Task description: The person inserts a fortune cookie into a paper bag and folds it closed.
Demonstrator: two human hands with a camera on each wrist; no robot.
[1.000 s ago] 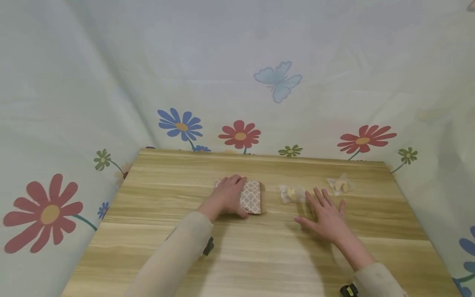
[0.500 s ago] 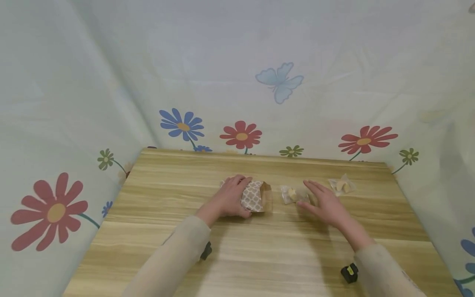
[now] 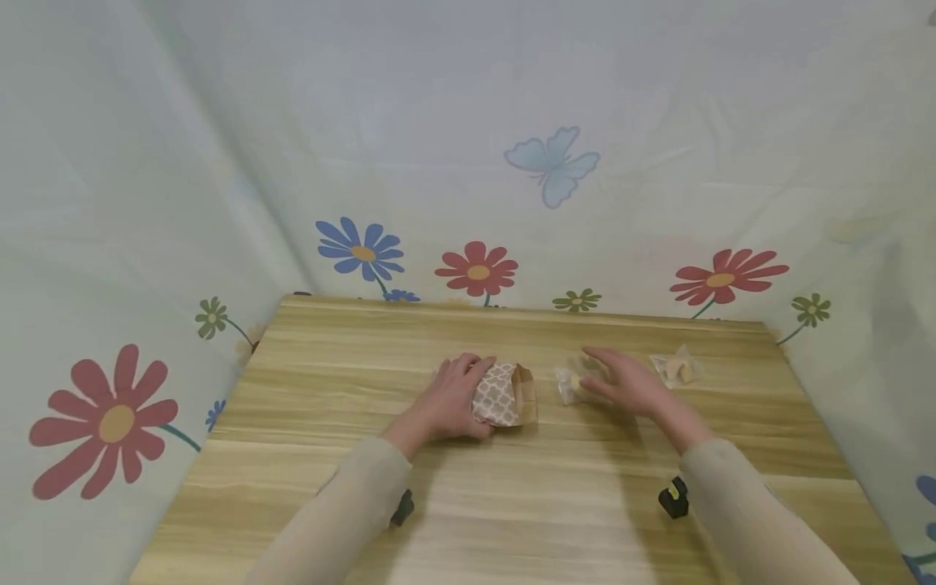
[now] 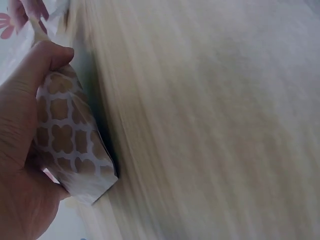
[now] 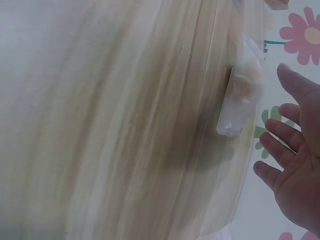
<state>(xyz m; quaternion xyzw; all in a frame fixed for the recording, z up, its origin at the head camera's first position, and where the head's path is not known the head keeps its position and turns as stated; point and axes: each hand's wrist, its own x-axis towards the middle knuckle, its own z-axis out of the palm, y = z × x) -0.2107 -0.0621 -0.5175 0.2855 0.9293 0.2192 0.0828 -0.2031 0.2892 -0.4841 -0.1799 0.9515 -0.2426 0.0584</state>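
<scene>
Head view, biggest first. Go.

Flowered backdrop (image 3: 409,97), then the wood-grain tabletop (image 3: 512,508) carrying the things.

Hands?

Left hand (image 3: 448,408) grips the paper bag (image 3: 496,396), finger and thumb curled on opposite edges; left wrist view agrees. Right hand (image 3: 634,386) has its fingers loosely spread beside the near packet (image 5: 232,112). Right wrist view shows a gap, so it's pinching nothing.

Bag's location?

Mid-tabletop, left of both packets, mouth gaping toward the right hand. Can't tell whether it rests flat or is slightly raised.

Small stuff?

Near packet lies between bag and right hand, clear film round a pale piece (image 5: 245,86). Far packet (image 3: 678,370) lies to the right, past the right hand.

Doing this step well?

My read: light left grip, since squeezing hard would likely flatten the mouth. For the right, come down thumb one side, fingertips the other, and pinch the film's flat edge, not the pale piece. Film's probably slippery, so go slow and don't nudge it.
</scene>
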